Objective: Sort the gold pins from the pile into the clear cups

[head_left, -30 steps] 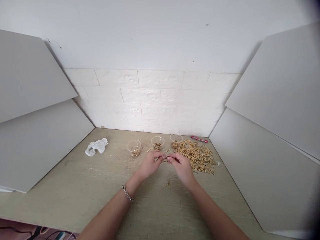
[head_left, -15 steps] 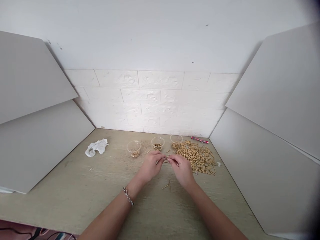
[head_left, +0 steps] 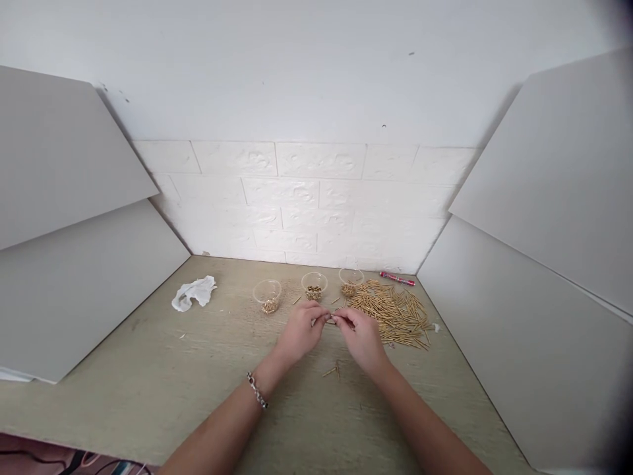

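Brass pins (head_left: pixel 390 316) lie heaped on the counter (head_left: pixel 148 369), right of three clear plastic cups (head_left: pixel 267 287). We note little change: both hands sit about where they were, the left hand (head_left: pixel 299 333) and right hand (head_left: pixel 361 340) together pinching one short pin (head_left: pixel 329 319) between them, near the cups.

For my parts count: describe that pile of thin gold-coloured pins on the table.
The pile of thin gold-coloured pins is a loose heap of many straight, slender rods with a brassy metallic look, lying flat and criss-crossed on the pale wood-grain table. It spreads by the back right corner, right of the person's right hand, and its far end reaches a clear plastic cup.
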{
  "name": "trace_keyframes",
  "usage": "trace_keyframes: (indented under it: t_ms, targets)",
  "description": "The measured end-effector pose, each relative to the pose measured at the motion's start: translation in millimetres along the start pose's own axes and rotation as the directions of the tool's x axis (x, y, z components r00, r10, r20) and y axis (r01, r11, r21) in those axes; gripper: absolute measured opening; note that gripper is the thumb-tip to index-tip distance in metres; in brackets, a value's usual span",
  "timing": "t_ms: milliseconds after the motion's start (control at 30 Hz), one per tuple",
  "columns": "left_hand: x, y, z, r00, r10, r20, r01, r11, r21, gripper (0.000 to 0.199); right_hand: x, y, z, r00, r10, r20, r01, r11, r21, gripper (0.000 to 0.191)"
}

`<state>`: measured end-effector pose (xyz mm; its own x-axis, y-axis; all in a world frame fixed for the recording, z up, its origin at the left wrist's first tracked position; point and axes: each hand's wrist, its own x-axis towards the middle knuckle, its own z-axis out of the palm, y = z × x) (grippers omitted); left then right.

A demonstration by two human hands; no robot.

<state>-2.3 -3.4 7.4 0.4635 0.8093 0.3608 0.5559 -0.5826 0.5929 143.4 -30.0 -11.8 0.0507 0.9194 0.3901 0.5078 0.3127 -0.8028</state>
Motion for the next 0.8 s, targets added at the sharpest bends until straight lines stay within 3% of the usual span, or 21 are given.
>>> trace_keyframes:
  t_ms: [400,800]
  targets:
    - [1.7,0.8,-2.9,1.000,-0.017,0.007,0.018,0.998,-0.063,0.028,-0.9,-1.5,-0.5,0.999,0.031,-0.029,-0.031,0.999,0.019,0.019]
    - [-0.3,3.6,-2.9,0.999,0.042,0.033,-0.040,0.997,-0.060,0.030,-2.8,-0.8,-4.2,0.991,-0.120,0.052,0.129,0.968,-0.216,0.030]
